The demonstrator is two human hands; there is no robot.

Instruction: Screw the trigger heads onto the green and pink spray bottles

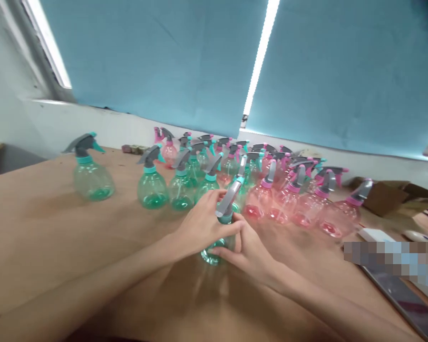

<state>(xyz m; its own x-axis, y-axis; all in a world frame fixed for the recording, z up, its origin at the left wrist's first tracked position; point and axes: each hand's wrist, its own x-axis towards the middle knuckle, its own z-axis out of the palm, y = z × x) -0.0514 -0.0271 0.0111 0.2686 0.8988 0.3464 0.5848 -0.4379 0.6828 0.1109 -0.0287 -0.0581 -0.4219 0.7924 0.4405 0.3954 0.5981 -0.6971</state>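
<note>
A green spray bottle (pixel 211 257) with a grey trigger head stands between my two hands at the middle of the table. My left hand (pixel 207 219) is closed around its neck and collar, below the spray head. Wrapped about the bottle's body from the right is my right hand (pixel 246 247), its thumb across the lower front. Much of the bottle is hidden by the fingers. Just behind are more green spray bottles (pixel 152 190) to the left and pink spray bottles (pixel 258 200) to the right, all upright with spray heads on.
One green spray bottle (pixel 92 180) stands apart at the left. Several more crowd toward the wall. A cardboard box (pixel 395 197) lies at the right, with a dark phone-like slab (pixel 403 294) at the near right edge. Blue blinds (pixel 157 61) hang behind the wooden table (pixel 39 247).
</note>
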